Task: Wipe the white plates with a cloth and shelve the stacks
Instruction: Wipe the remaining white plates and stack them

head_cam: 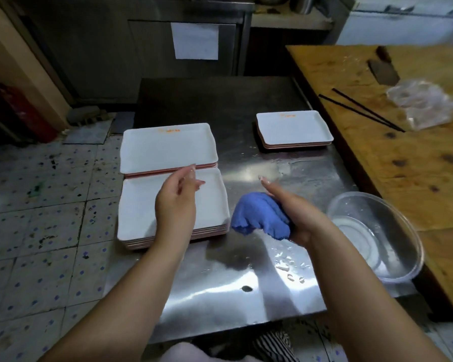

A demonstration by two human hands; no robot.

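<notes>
3 stacks of white plates on your steel table [246, 296]: near-left stack [139, 205], far-left stack [165, 147], far-right stack [293, 129]. Your L hand [175, 202] hovers relaxed, empty, over near-left stack; R hand [304, 218] grips 1 blue cloth [259, 215].

**Count on the tables**

Three stacks of white rectangular plates: near-left [141, 212], far-left [168, 147], far-right [293, 129]. One crumpled blue cloth [262, 218]. One clear plastic bowl [377, 236]. Two black chopsticks [364, 111]. One crumpled clear plastic bag [424, 103]. Two hands.
</notes>
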